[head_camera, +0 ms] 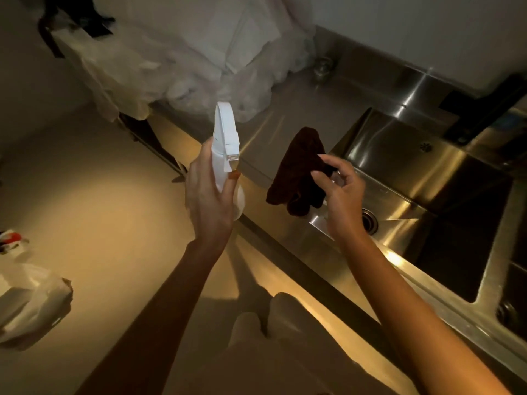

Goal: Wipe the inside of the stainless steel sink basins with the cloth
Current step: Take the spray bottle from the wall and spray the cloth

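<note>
We see the steel desk (285, 129) with its sink (445, 178) at right. Our right hand (342, 192) pinches the dark cloth (299, 172), which hangs over the sink's near edge. Our left hand (208, 195) has its fingers wrapped round a white bottle (225, 143).

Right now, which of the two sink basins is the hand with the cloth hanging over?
The larger basin with the round drain; the right hand pinches the dark cloth above its near corner. The other basin sits far right.
</note>
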A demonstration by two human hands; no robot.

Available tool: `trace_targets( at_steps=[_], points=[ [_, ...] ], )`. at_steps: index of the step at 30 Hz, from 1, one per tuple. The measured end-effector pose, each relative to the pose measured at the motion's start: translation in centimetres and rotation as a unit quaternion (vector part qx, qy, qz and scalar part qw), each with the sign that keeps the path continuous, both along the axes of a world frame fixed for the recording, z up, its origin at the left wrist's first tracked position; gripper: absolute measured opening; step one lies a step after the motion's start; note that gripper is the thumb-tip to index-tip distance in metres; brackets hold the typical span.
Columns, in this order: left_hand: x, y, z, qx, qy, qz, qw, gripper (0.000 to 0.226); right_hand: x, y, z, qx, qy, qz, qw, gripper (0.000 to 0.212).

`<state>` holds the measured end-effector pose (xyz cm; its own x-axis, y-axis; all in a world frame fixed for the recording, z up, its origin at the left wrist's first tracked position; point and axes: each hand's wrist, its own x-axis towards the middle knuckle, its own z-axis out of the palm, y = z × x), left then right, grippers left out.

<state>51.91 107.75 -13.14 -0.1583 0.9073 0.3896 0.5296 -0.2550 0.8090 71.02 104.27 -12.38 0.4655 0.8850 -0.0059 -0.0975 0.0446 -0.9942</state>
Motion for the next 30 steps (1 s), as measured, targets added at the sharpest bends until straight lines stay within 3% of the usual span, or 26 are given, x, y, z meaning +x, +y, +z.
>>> trace_targets(
  at_steps=[21, 30],
  points=[
    [10.6, 20.0, 1.1, -0.018, 0.003, -0.163, 0.986, 0.065, 7.7, 15.4, -1.2, -0.003, 0.023, -0.154, 0.988, 0.042],
    [16.2, 24.1, 0.6, -0.038, -0.022, -0.244, 0.969, 0.063, 10.9, 16.4, -0.2, -0.015, 0.012, -0.228, 0.974, 0.039]
  ],
)
